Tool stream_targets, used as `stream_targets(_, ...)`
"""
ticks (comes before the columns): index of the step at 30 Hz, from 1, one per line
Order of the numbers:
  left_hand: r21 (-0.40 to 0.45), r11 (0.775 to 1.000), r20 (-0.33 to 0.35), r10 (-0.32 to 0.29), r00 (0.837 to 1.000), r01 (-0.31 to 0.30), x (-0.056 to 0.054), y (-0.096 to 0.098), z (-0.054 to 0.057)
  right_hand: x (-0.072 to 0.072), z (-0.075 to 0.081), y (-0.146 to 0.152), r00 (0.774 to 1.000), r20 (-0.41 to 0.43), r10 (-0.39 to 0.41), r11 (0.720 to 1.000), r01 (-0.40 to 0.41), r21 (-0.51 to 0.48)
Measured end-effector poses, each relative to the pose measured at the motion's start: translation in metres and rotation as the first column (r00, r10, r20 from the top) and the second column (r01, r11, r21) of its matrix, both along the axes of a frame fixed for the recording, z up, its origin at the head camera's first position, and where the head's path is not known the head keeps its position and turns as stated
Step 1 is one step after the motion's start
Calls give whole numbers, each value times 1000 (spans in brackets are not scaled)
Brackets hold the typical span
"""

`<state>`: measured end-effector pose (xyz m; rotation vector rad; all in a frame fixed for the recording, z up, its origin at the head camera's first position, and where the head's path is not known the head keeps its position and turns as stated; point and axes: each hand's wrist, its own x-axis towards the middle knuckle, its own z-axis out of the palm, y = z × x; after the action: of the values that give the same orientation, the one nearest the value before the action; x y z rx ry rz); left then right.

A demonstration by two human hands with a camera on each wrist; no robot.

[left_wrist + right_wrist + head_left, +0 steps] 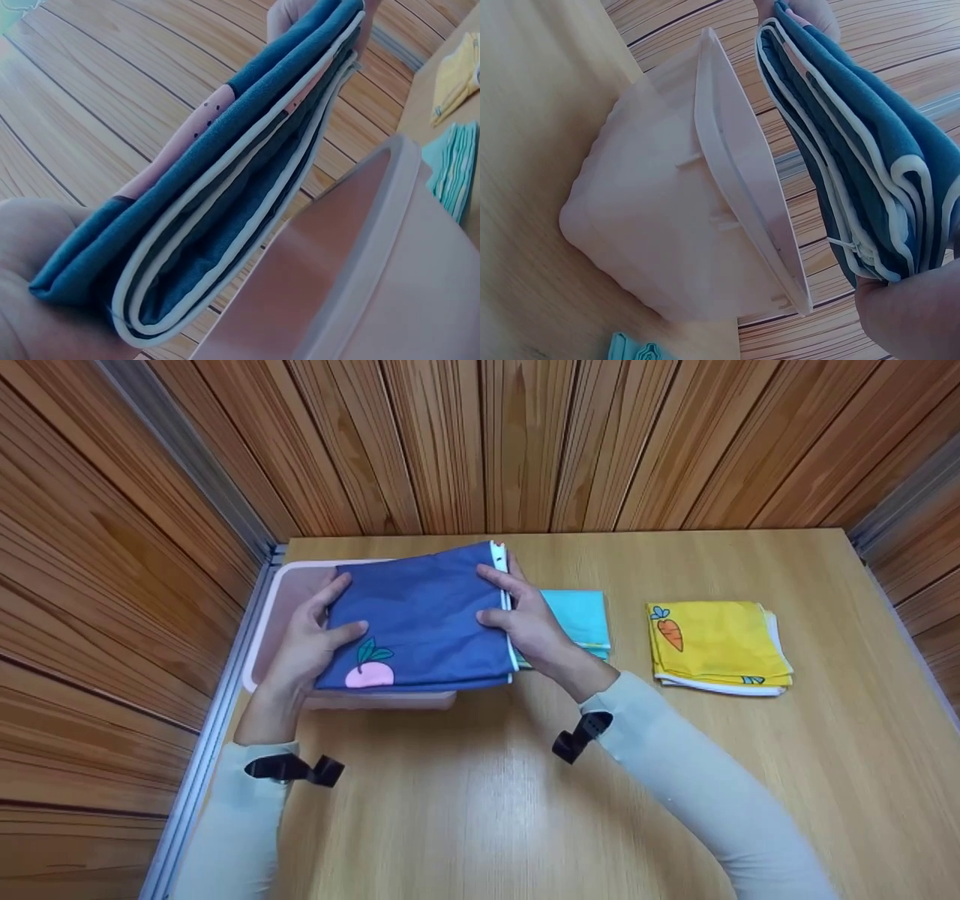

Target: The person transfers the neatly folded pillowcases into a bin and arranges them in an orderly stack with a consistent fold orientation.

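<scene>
Both hands hold a folded navy-blue cloth (427, 607) with white edging and a pink fruit print at its lower left corner. My left hand (306, 639) grips the left side, thumb on top. At the opposite side, my right hand (529, 622) pinches the white-edged end, with thumb and a finger over the top face. Several layers of the fold show edge-on in both wrist views. Raised above the rim of a pale pink plastic bin (645, 187), the cloth covers most of the bin's opening in the head view.
A folded turquoise cloth (577, 619) lies on the wooden table (480, 817), right of the bin and partly behind my right hand. Farther right lies a folded yellow cloth (716, 641) with a carrot print. Wood-panelled walls (517, 442) border the table's back and sides.
</scene>
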<state>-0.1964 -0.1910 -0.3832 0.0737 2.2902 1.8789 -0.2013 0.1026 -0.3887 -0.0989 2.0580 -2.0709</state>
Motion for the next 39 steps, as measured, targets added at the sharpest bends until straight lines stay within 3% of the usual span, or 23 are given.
stream_targets(6, -21, 1000, 12, -14, 1000, 14, -2, -8, -2, -2, -4, -6, 1000, 17, 2, 1000, -2, -19)
stream_targets(22, -31, 999, 56, -32, 998, 33, -5, -28, -10, -5, -16, -27, 999, 44, -2, 999, 0, 45)
stream_targets(39, -15, 1000, 75, 1, 997, 0, -12, -40, -11, -14, -14, -40, 1000, 31, -3, 998, 1, 66)
